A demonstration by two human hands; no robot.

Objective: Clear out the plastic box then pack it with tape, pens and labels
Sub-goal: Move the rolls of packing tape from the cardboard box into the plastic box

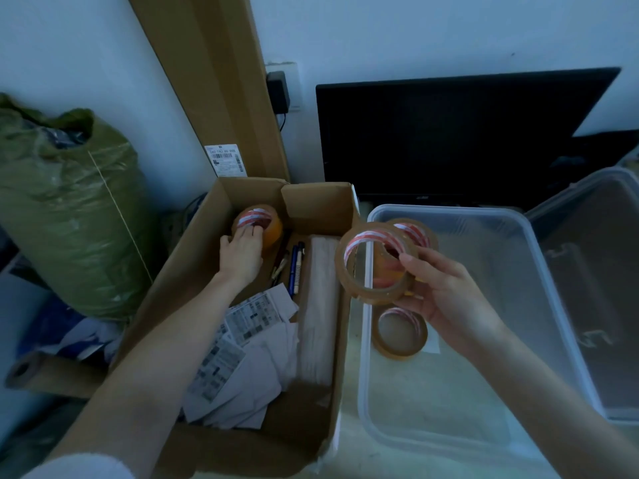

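While right fingers [411,262] clamp two tape rolls [375,267], left fingers [247,233] grip one stack [257,223].

Person, head-camera view: two bare forearms and two bare hands, left hand [241,252] and right hand [446,295], no gloves, rings, watch or bracelets visible. Left arm carries a pale, fuzzy-textured sleeve cuff [81,466], pushed up near the elbow at the lower frame edge; right arm shows no sleeve within the frame. Fingers [411,262] slender, nails short and unpainted where discernible.

plastic box [491,216] open-topped, tape roll [401,335] inside
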